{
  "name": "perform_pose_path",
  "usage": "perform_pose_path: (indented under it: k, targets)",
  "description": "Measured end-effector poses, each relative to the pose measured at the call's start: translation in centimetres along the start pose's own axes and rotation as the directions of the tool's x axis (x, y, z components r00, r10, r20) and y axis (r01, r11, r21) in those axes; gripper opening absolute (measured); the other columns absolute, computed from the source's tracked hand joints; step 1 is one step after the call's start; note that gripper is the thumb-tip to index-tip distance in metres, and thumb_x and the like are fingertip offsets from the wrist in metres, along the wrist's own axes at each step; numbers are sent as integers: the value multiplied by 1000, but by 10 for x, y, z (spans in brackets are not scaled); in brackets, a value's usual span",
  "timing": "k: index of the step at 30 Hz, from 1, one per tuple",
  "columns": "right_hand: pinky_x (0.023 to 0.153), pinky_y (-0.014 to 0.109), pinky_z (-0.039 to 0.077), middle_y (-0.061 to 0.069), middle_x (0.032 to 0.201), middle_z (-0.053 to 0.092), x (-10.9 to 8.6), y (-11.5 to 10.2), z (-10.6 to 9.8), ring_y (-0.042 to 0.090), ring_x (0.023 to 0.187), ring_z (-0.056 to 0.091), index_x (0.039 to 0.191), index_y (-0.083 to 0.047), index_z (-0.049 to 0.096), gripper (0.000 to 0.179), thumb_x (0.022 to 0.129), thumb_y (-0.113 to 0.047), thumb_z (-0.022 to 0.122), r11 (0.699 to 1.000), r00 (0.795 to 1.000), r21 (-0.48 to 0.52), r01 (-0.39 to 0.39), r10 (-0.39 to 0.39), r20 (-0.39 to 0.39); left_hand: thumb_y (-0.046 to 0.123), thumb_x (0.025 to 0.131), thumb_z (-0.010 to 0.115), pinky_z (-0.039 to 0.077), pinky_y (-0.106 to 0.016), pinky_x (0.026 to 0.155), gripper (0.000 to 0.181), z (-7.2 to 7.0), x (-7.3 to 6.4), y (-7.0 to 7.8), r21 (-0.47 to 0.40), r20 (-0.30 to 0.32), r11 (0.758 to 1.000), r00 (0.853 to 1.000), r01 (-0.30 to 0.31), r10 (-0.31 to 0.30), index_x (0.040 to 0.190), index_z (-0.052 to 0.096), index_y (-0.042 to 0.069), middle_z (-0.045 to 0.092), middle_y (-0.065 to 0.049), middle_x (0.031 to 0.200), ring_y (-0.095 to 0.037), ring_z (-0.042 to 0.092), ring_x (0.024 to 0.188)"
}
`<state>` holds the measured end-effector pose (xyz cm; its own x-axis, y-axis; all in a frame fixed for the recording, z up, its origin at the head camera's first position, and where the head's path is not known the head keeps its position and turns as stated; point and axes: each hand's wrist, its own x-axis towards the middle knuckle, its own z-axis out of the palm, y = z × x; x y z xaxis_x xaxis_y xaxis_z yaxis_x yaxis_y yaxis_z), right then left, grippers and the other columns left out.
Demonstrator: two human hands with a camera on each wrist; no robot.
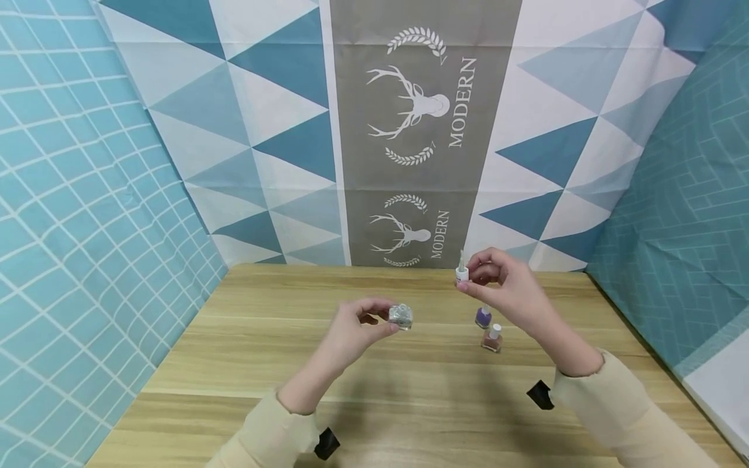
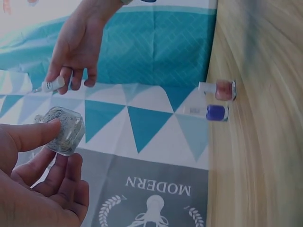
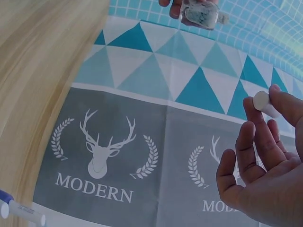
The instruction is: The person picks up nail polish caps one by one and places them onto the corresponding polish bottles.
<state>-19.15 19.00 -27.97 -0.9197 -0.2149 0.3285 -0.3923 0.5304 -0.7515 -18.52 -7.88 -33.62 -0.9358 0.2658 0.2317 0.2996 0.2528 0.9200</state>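
Note:
My left hand [image 1: 350, 330] holds a small clear glass nail polish bottle [image 1: 400, 316] between thumb and fingers, above the table. Silvery glitter shows inside, and in the left wrist view its neck [image 2: 39, 118] has no cap on it. Higher and to the right, my right hand [image 1: 508, 286] pinches a white nail polish cap [image 1: 462, 276] by thumb and fingertips. Its brush [image 1: 461, 260] points upward in the head view, apart from the bottle. Below the right hand stand a purple nail polish bottle [image 1: 483, 317] and a pinkish-brown one [image 1: 491, 340], both with caps on.
The wooden table [image 1: 246, 377] runs back to a patterned cloth [image 1: 292, 162] hanging behind it. Blue tiled cloth [image 1: 76, 227] hangs on the left, teal cloth [image 1: 655, 247] on the right. Black pieces [image 1: 326, 444] stick out by both sleeve cuffs.

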Motion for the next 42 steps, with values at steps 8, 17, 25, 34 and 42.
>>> perform_pose_path:
  k: [8,17,25,34,42]
  targets:
    - [70,23,50,5,86,69,-9,1,4,11,80,63,102,-8,56,30,83,-23,73,999,999,26,41,-40,-36,6,74,78,47,-35,82,27,19,-7,-3,-20,-45,995,994,-98,97,100,72,11,70,-1,91,-14,61,88]
    - [69,22,49,3,84,68,-16,8,9,10,76,63,99,-7,60,21,83,-14,72,992,991,41,123,-121,-51,5,76,76,47,-40,85,27,37,-15,2,-69,-36,994,996,-86,84,102,70,8,70,-4,95,-19,61,92]
    - [69,21,49,1,86,66,-22,12,12,10,77,60,99,-9,63,19,83,-13,72,990,989,14,141,-140,-45,11,76,76,47,-35,84,28,47,-11,-20,-87,-44,995,998,-56,52,103,70,11,70,0,94,-14,60,90]
    - [70,21,48,-2,94,65,-26,14,14,9,77,56,99,-13,66,17,83,-11,72,980,980,-42,196,-197,-35,12,76,76,46,-43,87,29,51,-14,-19,-127,-34,991,998,-52,48,104,69,10,69,-3,95,-15,60,90]
    - [67,23,47,-4,93,64,-28,17,14,9,73,54,100,-17,67,19,83,-9,72,962,963,-44,269,-270,-2,5,76,75,46,-45,87,29,52,-17,-13,-142,-28,989,999,-37,33,105,69,7,70,-5,96,-16,60,90]
